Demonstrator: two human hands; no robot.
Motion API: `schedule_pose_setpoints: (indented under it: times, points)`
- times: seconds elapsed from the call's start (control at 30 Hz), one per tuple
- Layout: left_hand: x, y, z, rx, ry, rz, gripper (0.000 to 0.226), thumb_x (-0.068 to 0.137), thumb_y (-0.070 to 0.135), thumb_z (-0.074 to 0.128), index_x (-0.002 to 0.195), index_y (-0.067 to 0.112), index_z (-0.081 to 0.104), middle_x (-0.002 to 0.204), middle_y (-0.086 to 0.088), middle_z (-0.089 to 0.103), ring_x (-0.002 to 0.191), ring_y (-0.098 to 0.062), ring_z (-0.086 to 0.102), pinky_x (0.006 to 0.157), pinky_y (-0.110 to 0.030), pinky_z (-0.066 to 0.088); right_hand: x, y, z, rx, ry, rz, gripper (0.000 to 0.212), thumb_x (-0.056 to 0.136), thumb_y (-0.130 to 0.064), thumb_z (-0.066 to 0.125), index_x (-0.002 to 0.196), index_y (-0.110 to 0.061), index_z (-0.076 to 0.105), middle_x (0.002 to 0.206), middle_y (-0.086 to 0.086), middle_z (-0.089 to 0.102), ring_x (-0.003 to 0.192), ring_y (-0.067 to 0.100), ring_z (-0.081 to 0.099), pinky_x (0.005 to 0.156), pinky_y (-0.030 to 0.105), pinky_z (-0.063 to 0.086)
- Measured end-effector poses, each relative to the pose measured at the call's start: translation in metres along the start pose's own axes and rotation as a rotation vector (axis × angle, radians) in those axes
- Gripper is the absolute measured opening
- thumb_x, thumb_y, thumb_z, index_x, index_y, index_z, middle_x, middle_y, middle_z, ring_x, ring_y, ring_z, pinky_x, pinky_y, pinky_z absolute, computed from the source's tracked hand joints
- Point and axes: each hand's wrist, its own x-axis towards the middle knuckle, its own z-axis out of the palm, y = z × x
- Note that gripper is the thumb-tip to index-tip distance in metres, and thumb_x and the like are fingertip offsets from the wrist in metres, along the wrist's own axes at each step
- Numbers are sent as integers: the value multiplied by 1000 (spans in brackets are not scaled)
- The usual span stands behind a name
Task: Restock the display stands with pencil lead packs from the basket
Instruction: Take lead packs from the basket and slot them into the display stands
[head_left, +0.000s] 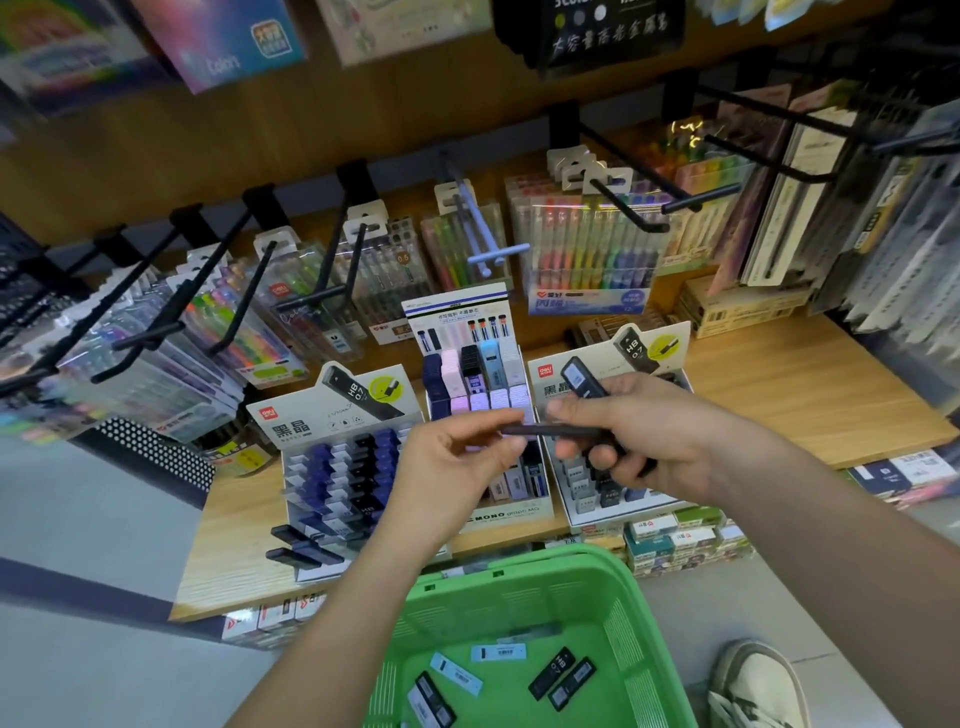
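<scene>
Left hand (453, 467), right hand (660, 441) pinch lead pack (550, 430) | basket (631, 639): perhaps seven packs (551, 673)

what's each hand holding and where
The left hand pinches one end of a dark lead pack; right hand grips its other end plus another pack.

Cream lace-up sneaker (753, 683), bare forearms (831, 545)

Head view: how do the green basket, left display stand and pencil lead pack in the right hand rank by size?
1. green basket, though nearest the camera and cropped.
2. left display stand.
3. pencil lead pack, clearly smallest.
</scene>
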Motion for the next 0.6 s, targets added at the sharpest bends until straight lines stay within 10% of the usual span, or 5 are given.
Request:
schedule_pose_setpoints:
  times: [0.33, 0.6]
  points:
    - [-26, 6, 4, -220, -81, -201, 31, 71, 39, 70, 84, 12, 77, 80, -10, 73, 65, -12, 60, 61, -21, 51, 0, 1, 16, 186, 35, -135, 9, 85, -13, 72, 79, -15, 66, 66, -2, 63, 54, 6, 47, 33, 14, 24]
    - [-14, 12, -15, -245, -20, -161, 43, 76, 41, 67, 118, 30, 65, 78, 1, 69, 67, -11, 62, 62, -27, 54, 2, 2, 26, -108, 8, -166, 8, 85, -16, 74, 78, -16, 69, 52, -9, 54, 48, 5, 38, 38, 17, 25]
